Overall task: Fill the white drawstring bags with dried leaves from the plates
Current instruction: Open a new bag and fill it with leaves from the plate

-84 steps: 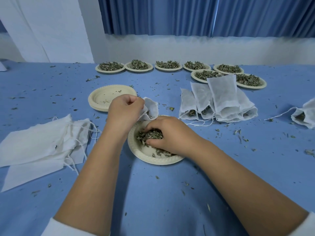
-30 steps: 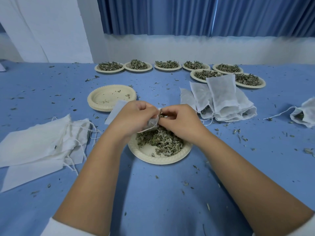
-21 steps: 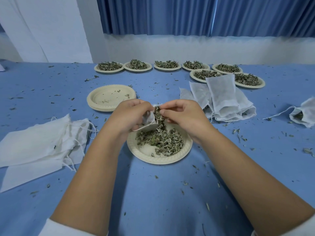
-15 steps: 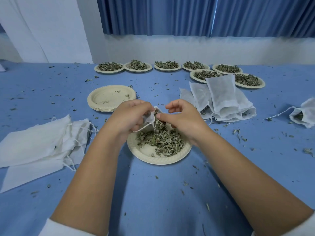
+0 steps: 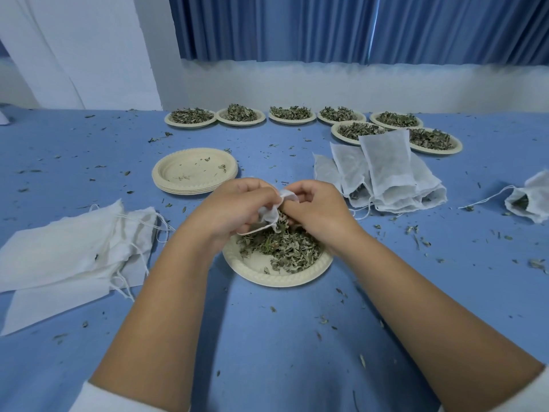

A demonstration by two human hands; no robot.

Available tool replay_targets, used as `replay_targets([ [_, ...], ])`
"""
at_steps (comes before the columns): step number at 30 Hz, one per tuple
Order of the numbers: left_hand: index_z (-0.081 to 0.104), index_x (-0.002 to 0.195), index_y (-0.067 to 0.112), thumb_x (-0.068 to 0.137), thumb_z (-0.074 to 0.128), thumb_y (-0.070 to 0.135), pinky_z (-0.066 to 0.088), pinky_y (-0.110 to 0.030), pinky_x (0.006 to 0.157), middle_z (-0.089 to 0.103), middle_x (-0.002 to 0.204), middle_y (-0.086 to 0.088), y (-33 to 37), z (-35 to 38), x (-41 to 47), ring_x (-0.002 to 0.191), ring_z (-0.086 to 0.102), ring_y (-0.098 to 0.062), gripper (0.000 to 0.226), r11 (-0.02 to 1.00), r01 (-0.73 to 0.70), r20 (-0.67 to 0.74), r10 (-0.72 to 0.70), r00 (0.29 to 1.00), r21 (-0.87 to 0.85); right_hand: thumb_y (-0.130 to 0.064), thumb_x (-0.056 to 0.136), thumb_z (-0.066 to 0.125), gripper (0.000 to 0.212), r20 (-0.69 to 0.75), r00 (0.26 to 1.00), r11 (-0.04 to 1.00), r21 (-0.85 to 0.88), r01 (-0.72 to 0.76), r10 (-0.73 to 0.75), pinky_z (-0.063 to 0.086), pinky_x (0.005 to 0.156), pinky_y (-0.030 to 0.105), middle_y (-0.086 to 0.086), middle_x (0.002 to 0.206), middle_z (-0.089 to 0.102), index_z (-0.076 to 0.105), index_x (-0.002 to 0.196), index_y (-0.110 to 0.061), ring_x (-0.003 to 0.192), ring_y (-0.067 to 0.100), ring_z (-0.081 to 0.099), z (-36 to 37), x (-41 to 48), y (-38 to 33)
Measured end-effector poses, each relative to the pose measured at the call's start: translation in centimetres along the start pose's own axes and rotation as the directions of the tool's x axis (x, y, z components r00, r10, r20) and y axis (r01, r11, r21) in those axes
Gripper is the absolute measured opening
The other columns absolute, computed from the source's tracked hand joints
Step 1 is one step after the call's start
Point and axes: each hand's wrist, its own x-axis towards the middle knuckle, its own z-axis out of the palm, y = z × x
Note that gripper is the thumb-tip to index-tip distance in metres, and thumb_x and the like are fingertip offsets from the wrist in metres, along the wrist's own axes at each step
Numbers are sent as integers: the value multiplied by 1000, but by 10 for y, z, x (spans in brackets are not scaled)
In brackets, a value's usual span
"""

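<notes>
Toward the near edge of the blue counter [image 5: 267, 352], in its middle, a plate [image 5: 276, 278] of dried leaves [image 5: 285, 248] is set; above the plate's far side a small white bag [image 5: 269, 214] is held with its mouth turned right; its cloth is gripped by the curled fingers of the left hand [image 5: 234, 208]; the right hand [image 5: 318, 209] is bunched at the bag's mouth, fingers curled, though whether cloth or leaves are pinched cannot be told; flat bags [image 5: 68, 254] are piled by the left edge; stacked plates [image 5: 194, 171] lie further back; filled bags [image 5: 386, 173] are heaped right of centre; loaded plates [image 5: 292, 121] are lined along the far edge.
</notes>
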Motion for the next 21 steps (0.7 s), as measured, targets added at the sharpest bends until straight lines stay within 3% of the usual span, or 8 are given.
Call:
replay_targets([
  [4, 65, 82, 16, 88, 63, 12, 21, -12, 34, 46, 49, 13, -1, -5, 3, 34, 25, -3, 8, 998, 17, -99, -23, 995, -66, -23, 90, 68, 15, 112, 990, 992, 76, -97, 88, 59, 78, 30, -6, 90, 71, 72, 103, -18, 65, 7, 65, -8, 3, -8],
  [9, 64, 78, 16, 89, 61, 9, 18, -14, 34, 55, 51, 12, 1, -8, 2, 35, 24, -3, 13, 987, 20, -119, -39, 992, -159, 2, 89, 60, 37, 325, 932, 954, 190, -230, 160, 60, 80, 29, 2, 80, 67, 60, 124, -11, 76, 11, 68, -17, 3, -11],
  [15, 63, 79, 16, 89, 62, 10, 18, -14, 33, 55, 56, 10, 2, -9, 1, 36, 24, -4, 12, 989, 26, -122, -44, 992, -146, 6, 84, 69, 28, 148, 987, 969, 227, -102, 69, 60, 70, 24, 9, 84, 70, 67, 109, -7, 62, 12, 68, -21, 4, -10],
  [21, 64, 83, 17, 88, 62, 14, 20, -14, 34, 50, 64, 7, 0, -9, 0, 37, 24, -5, 6, 999, 43, -31, -44, 999, -20, -2, 80, 76, 26, -7, 991, 988, -77, 131, -131, 52, 62, 22, 0, 75, 65, 64, 88, -24, 54, 1, 56, -13, 4, -5],
])
